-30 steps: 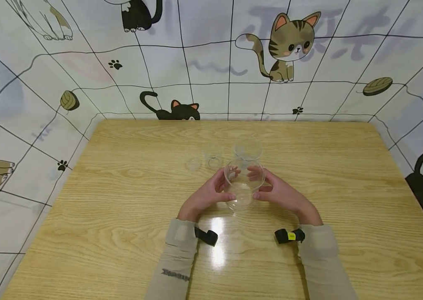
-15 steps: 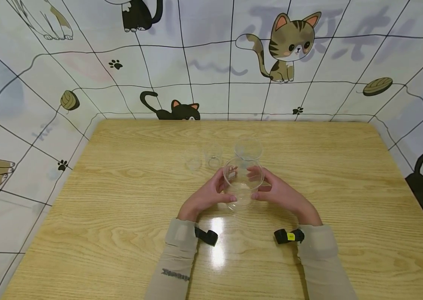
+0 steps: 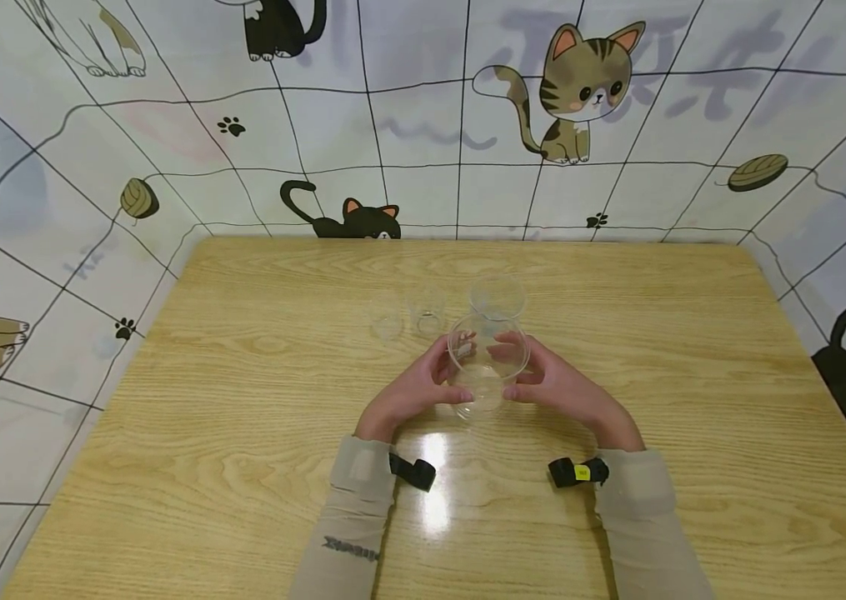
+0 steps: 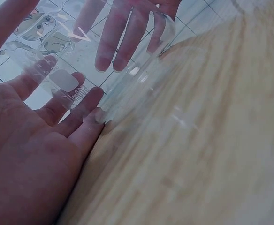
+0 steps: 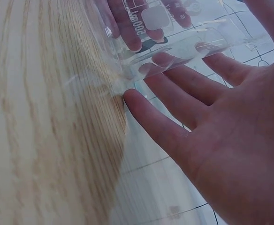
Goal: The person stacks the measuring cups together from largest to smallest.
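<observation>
A large clear glass beaker (image 3: 486, 385) stands on the wooden table, with white print and a white patch on its side; the right wrist view reads "500ml" on the beaker (image 5: 156, 18). From the left my left hand (image 3: 423, 379) holds it, thumb in front and fingers round the far side. Opposite, my right hand (image 3: 565, 385) holds the same beaker in a mirrored way. Through the glass in the left wrist view, the fingers of both hands show. The little fingers lie low, close to the tabletop.
Right behind the held beaker is another clear glass vessel (image 3: 498, 292). Further left stand two small clear glass vessels, one a small glass (image 3: 427, 312) and the other a fainter glass (image 3: 387, 325). A cat-patterned sheet (image 3: 423, 125) rises behind the wooden table (image 3: 242, 467).
The beaker shifts very slightly left and then a little back right, with both hands staying round it. The vessels behind keep their places.
</observation>
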The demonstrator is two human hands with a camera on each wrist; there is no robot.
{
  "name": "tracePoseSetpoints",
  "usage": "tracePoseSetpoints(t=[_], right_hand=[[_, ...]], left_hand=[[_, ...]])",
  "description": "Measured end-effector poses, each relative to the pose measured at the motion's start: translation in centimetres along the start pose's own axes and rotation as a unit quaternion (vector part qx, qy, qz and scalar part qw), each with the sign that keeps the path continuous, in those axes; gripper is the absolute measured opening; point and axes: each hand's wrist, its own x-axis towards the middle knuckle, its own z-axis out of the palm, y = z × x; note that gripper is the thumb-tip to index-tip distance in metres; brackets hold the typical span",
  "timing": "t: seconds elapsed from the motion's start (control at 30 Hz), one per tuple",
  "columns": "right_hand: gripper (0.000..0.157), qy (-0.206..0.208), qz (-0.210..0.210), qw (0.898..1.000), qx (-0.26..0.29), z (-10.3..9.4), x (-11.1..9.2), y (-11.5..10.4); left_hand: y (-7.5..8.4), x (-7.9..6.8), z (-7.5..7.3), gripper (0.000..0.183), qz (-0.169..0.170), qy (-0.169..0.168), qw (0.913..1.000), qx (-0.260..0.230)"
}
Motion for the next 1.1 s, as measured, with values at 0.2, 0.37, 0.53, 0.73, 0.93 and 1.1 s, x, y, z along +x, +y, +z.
tracePoseSetpoints(t=[0.2, 0.37, 0.53, 0.73, 0.93, 1.1], right_hand=[[0.068, -0.003, -0.001, 1.0, 0.001, -0.1, -0.1, 0.0], [0.07, -0.005, 0.0, 1.0, -0.008, -0.2, -0.2, 0.2], [0.072, -0.001, 0.015, 1.0, -0.026, -0.4, -0.2, 0.3], [0.071, -0.003, 0.014, 0.999, -0.03, -0.4, -0.2, 0.2], [0.071, -0.004, 0.001, 0.999, -0.033, -0.4, -0.2, 0.0], [0.07, -0.003, -0.004, 0.999, -0.034, -0.4, -0.3, 0.0]], left_hand=[[-1.5, 0.5, -0.4, 0.084, 0.001, 0.007, 0.9999, 0.009], [-2.0, 0.5, -0.6, 0.085, 0.008, 0.012, 0.9998, 0.017], [-2.0, 0.5, -0.6, 0.084, 0.016, 0.011, 0.9997, 0.012], [-1.5, 0.4, -0.5, 0.079, 0.011, 0.016, 0.9998, 0.009], [-0.1, 0.1, -0.1, 0.076, 0.009, 0.01, 0.9999, -0.001], [0.3, -0.2, 0.1, 0.074, 0.012, 0.011, 0.9998, -0.012]])
